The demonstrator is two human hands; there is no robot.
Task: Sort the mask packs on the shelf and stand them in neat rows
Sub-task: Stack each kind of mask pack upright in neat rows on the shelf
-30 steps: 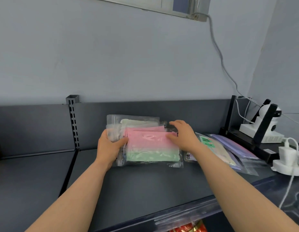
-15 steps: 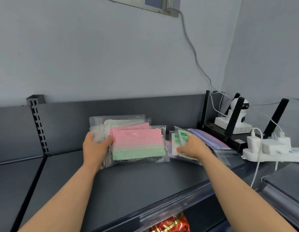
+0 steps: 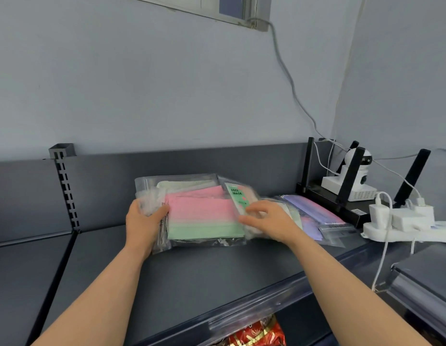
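A row of clear mask packs leans against the shelf's back panel; the front one, a pink and green pack (image 3: pixel 203 217), faces me. My left hand (image 3: pixel 142 221) grips the row's left edge with the thumb over the front. My right hand (image 3: pixel 269 221) holds a pack with a green "FACE MASK" label (image 3: pixel 238 196), tilted up against the right side of the row. More packs, purple and pink (image 3: pixel 314 213), lie flat on the dark shelf (image 3: pixel 204 270) to the right.
A black router (image 3: pixel 341 196) with upright antennas, a white camera (image 3: pixel 354 176) and a white power strip (image 3: pixel 404 228) with plugs and cables crowd the shelf's right end. A slotted upright (image 3: pixel 66 188) divides the shelf at left. Red packaging (image 3: pixel 257 335) shows below the front edge.
My right hand has lifted the green-labelled pack from the flat pile and brought it left, up against the standing row. My left hand keeps its grip on the row.
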